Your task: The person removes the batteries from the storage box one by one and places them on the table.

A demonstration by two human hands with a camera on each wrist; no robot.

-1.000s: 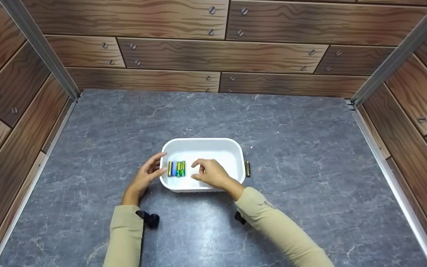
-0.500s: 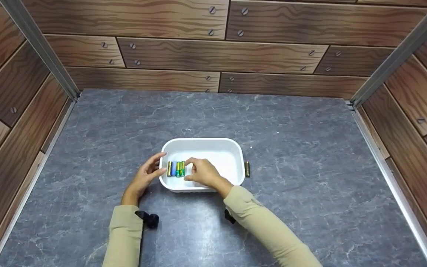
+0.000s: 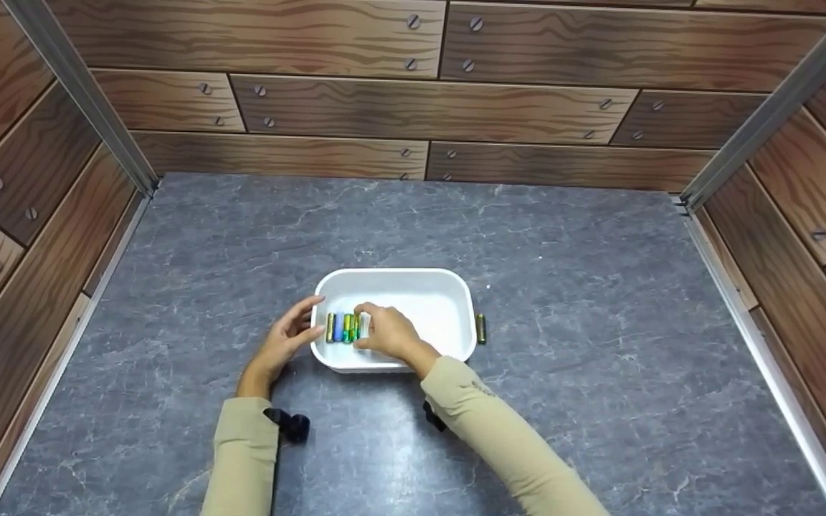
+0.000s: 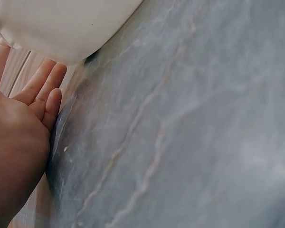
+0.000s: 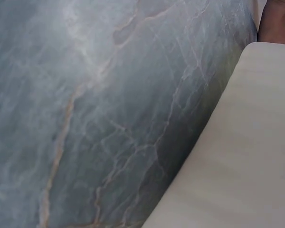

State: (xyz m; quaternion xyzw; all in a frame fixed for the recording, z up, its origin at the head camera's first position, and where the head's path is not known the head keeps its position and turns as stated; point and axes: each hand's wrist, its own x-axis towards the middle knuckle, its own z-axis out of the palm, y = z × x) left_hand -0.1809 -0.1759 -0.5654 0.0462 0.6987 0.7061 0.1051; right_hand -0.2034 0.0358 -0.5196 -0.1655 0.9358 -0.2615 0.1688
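Several AA-size batteries lie side by side at the left end of a white plastic tub (image 3: pixel 424 301): a gold-and-dark battery (image 3: pixel 330 328), a blue battery (image 3: pixel 338 327), then green-and-yellow ones. My right hand (image 3: pixel 390 331) reaches into the tub, its thumb and forefinger at the two ends of the rightmost green-and-yellow battery (image 3: pixel 357 327). At the tub's left side, my left hand (image 3: pixel 282 342) rests thumb and forefinger on the rim. Its other fingers (image 4: pixel 47 80) extend against the outer wall in the left wrist view. The right wrist view shows mainly the tub's outer wall (image 5: pixel 237 152).
One more dark gold battery (image 3: pixel 482 329) lies on the grey marbled tabletop (image 3: pixel 585 301), close outside the tub's right wall. Wood-patterned panels (image 3: pixel 341 107) with metal corner posts stand at the back and sides.
My right hand has moved left inside the tub, its curved thumb and forefinger coming to the rightmost battery. The left hand and tub have stayed in place.
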